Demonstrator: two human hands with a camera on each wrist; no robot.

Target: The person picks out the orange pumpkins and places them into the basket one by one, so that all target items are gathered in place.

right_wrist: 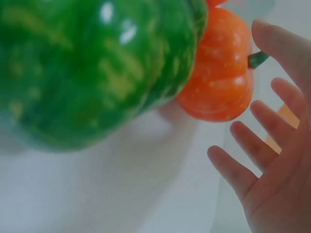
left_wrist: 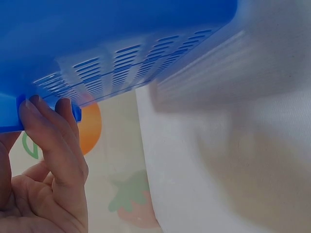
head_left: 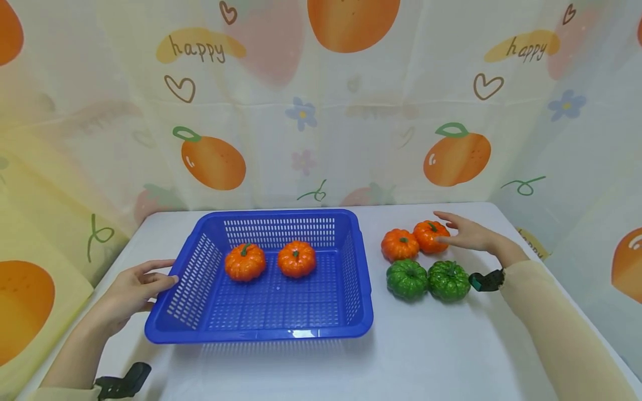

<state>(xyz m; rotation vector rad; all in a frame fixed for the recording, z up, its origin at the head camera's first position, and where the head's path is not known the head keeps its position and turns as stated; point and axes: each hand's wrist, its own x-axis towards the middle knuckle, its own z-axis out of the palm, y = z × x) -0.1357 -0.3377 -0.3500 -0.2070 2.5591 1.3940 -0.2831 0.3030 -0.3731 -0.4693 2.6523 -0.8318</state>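
Observation:
A blue plastic basket (head_left: 281,335) stands on the table with two orange toy pumpkins (head_left: 245,262) (head_left: 297,259) inside it. My left hand (head_left: 131,291) grips the basket's left rim, thumb on top; in the left wrist view the fingers (left_wrist: 53,131) curl up against the edge from outside. My right hand (head_left: 468,233) is spread beside the rear orange pumpkin (head_left: 430,236), which has a green stem. In the right wrist view its fingers (right_wrist: 257,145) are apart around that pumpkin's (right_wrist: 218,73) stem side, with nothing held.
Left of the rear pumpkin sits another orange pumpkin (head_left: 399,245). Two green pumpkins (head_left: 407,279) (head_left: 448,280) stand in front of them, the right one close below my right wrist. A patterned curtain (head_left: 331,145) hangs behind the white table (head_left: 426,351).

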